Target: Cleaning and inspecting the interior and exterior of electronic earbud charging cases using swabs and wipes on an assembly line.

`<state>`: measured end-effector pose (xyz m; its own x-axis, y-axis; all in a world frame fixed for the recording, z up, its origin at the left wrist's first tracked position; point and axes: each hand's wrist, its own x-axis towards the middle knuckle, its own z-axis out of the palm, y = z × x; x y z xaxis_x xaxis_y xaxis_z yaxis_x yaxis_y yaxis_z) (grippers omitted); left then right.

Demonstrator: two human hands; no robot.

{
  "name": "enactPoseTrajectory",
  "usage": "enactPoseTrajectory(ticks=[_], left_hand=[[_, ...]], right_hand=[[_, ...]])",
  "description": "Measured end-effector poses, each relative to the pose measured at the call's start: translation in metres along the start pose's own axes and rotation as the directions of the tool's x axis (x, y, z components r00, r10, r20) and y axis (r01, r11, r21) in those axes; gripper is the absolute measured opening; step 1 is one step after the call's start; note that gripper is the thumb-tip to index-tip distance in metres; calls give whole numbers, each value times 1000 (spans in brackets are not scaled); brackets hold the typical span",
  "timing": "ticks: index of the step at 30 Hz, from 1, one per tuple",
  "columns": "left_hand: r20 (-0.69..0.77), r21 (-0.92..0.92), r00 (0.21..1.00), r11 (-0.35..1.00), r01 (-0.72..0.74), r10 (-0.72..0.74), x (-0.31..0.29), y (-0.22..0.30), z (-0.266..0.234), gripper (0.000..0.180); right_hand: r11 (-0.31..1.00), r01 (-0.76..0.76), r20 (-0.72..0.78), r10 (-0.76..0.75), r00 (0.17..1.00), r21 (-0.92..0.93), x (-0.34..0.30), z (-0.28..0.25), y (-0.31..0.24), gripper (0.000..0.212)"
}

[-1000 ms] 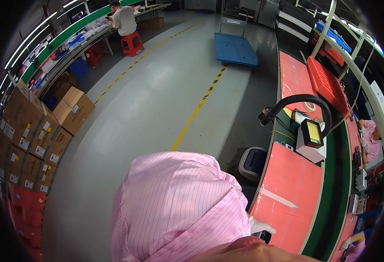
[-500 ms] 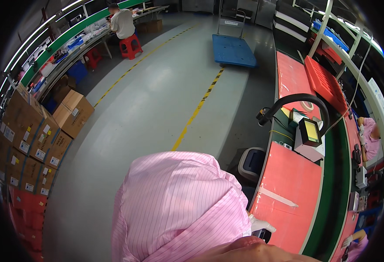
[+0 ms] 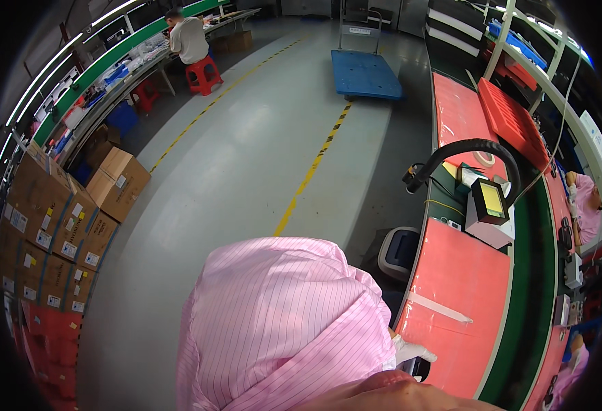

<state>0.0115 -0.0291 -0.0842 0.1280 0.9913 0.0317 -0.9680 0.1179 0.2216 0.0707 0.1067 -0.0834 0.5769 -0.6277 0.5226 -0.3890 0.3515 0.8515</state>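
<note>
A pink striped sleeve [image 3: 287, 308] fills the lower middle and hides most of my arm. Past its cuff, at the near edge of the bench on the right, shows my left hand [image 3: 407, 350] in a white glove. It looks closed around a small dark object with a glossy face [image 3: 418, 368]; one finger or the thumb points to the right. The sleeve and the lower edge cut off much of that object, so its kind is unclear. My right hand does not show.
The bench has a red mat [image 3: 455, 288] with a pale tape strip [image 3: 441, 307]. Beyond stand a black flexible hose [image 3: 465, 145] and a box with a yellow panel [image 3: 490, 198]. A bin [image 3: 398, 253], blue cart [image 3: 367, 74], stacked cartons [image 3: 34, 219] and co-workers [image 3: 585, 209] surround the area.
The view has shifted slightly, so the bench and cartons sit a little farther right. My gloved hand stays by the dark object. At the far right, co-workers' arms have moved a little.
</note>
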Motion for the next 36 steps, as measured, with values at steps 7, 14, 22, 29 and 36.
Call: enactPoseTrajectory(ticks=[7, 14, 22, 29, 36], left_hand=[[47, 13, 999, 1000, -11, 10, -3, -1, 6, 67], [18, -300, 1000, 954, -8, 14, -30, 13, 29, 71], [-231, 68, 950, 977, -202, 212, -186, 107, -34, 62], [-627, -84, 256, 263, -961, 736, -240, 288, -188, 46], [-749, 154, 76, 284, -946, 658, -227, 262, -156, 63]], right_hand=[[-45, -770, 148, 973, -179, -636, 90, 0, -35, 21], [-458, -812, -368, 870, -326, -361, 109, 37, -23, 24], [-853, -514, -347, 509, -787, -86, 103, 13, -20, 28], [-832, -500, -318, 554, -770, -240, 99, 7, -39, 26], [-251, -423, 54, 807, -588, -871, 91, 17, -39, 22]])
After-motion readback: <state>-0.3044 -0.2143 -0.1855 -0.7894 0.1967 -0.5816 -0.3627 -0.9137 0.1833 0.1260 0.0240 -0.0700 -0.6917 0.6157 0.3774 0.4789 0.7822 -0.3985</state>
